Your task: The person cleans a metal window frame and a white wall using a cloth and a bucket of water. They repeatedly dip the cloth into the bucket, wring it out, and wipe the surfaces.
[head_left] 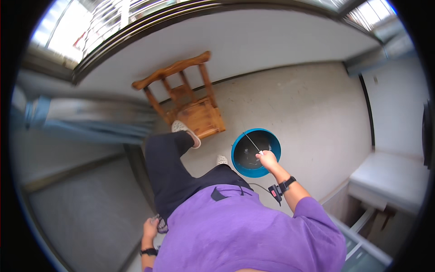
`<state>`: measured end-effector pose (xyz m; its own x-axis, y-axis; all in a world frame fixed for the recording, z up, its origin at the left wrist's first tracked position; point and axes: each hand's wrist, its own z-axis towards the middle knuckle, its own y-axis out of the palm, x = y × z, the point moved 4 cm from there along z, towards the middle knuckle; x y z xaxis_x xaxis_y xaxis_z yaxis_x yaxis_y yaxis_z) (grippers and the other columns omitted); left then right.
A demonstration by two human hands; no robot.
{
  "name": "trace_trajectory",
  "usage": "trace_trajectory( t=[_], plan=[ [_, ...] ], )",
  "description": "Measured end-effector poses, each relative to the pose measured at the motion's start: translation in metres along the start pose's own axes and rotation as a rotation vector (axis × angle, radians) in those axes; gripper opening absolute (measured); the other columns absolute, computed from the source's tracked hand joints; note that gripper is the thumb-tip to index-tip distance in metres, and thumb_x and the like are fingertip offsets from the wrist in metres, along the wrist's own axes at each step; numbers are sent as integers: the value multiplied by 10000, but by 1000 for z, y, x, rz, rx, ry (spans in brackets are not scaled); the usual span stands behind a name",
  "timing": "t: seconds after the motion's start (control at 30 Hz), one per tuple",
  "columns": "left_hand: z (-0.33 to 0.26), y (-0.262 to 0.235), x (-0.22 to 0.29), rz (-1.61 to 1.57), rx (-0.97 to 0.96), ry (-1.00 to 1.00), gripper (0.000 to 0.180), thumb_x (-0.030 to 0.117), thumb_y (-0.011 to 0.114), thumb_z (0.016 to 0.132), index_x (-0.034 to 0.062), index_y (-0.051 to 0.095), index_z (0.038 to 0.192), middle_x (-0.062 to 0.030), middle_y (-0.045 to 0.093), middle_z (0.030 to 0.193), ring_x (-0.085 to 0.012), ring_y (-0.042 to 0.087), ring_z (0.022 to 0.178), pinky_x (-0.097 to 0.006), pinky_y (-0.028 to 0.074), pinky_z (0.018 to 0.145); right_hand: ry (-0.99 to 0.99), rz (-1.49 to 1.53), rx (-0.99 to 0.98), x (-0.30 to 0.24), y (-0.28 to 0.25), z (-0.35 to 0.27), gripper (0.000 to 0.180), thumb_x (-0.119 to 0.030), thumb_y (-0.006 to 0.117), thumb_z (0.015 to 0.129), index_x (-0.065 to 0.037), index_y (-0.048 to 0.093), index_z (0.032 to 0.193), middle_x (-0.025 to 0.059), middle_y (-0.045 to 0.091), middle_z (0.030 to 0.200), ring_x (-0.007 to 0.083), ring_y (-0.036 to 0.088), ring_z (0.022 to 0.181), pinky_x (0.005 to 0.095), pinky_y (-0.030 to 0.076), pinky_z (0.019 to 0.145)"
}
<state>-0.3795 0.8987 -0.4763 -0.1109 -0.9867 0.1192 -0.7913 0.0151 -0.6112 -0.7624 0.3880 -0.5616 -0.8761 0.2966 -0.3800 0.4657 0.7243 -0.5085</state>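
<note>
A round blue bucket (234, 158) hangs or stands in front of me to the right; which of the two I cannot tell. Dark water with pale reflections shows inside. My right hand (267, 160) is closed on the white grip of its thin metal handle (252, 142), above the bucket's opening. Low at my left side, my left hand (150, 228) is closed on a crumpled grey patterned cloth (161, 225), partly hidden by my body. My left foot, in a white clog (186, 131), is raised onto or against the wooden chair (199, 118).
Behind the chair runs a white wall (272, 38) under a window (104, 27). A blue-grey curtain (95, 120) is at the left, above a dark framed panel (86, 213). A white table (389, 181) stands at the right. Another white clog (221, 159) shows beside the bucket.
</note>
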Motion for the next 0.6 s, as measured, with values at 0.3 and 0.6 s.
trace_trajectory(
  t=[0.3,0.6],
  plan=[
    [128,-10,-46,310,-153,156,242,146,624,829,2,622,1024,-165,672,950,-240,643,905,-345,489,782,268,93,133,166,59,42,343,-316,558,802,-18,665,936,215,643,989,362,612,950,427,475,825],
    [174,-90,131,530,18,430,283,160,696,754,-35,596,934,-100,632,745,-150,581,699,-304,479,660,467,121,-25,281,115,50,313,-314,538,859,-98,644,1059,144,607,1156,338,524,1143,607,242,1018]
  ],
)
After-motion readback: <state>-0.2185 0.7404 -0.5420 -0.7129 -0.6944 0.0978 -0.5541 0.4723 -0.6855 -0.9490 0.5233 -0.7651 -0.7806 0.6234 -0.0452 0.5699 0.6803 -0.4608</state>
